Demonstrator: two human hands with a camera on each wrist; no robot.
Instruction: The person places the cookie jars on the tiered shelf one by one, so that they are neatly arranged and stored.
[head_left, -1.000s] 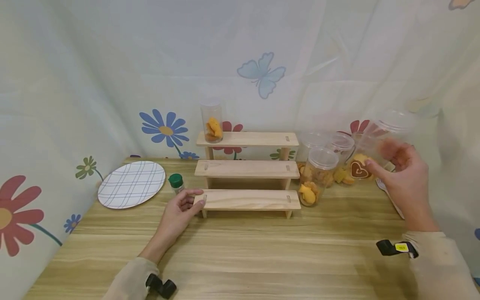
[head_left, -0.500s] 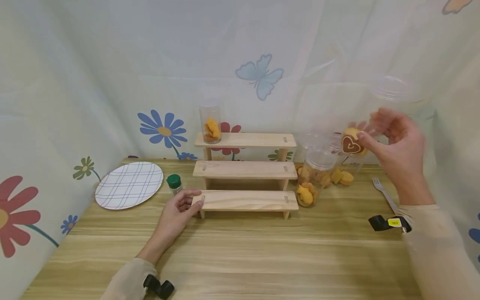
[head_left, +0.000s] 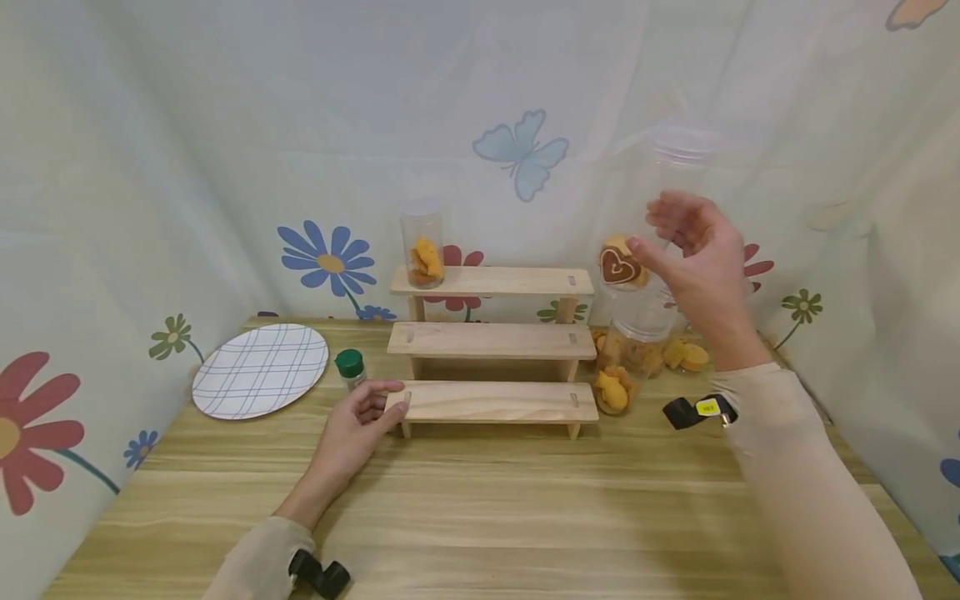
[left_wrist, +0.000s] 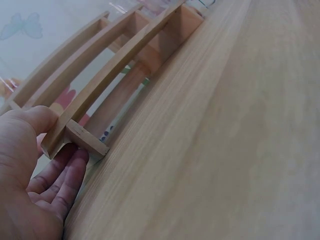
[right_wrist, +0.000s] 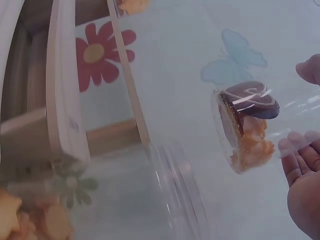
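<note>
A: What has the right hand (head_left: 697, 258)?
B: A clear jar (right_wrist: 272, 127), grasped between thumb and fingers, lifted off the table (head_left: 450, 517).

A: Whereabouts, exactly?
B: In the air, just past the right end of the top step (head_left: 491, 282) of the rack (head_left: 491, 340). It leans, with its lid (head_left: 682, 143) up and to the right.

A: Anything inside?
B: A heart cookie (head_left: 619, 266), brown with a pale outline, at the bottom, with other cookies against it.

A: And the left hand (head_left: 360, 421)?
B: Pinching the left end of the bottom step (head_left: 491, 400), thumb above, fingers beneath, next to the leg (left_wrist: 87, 138).

A: What's by it?
B: A green-capped bottle (head_left: 350, 365), just beyond the fingers. I can't tell whether they touch. Farther left, the plate (head_left: 260, 371) lies at the table's back left corner.

A: The rack itself?
B: Three steps, close to the table's back edge. A small jar (head_left: 423, 258) with yellow cookies stands upright at the top step's left end.

A: And at its right?
B: A front jar (head_left: 633, 358) on the table, upright beside the bottom step's right end. More cookies (head_left: 686, 356) show behind it; their containers are hard to make out.
</note>
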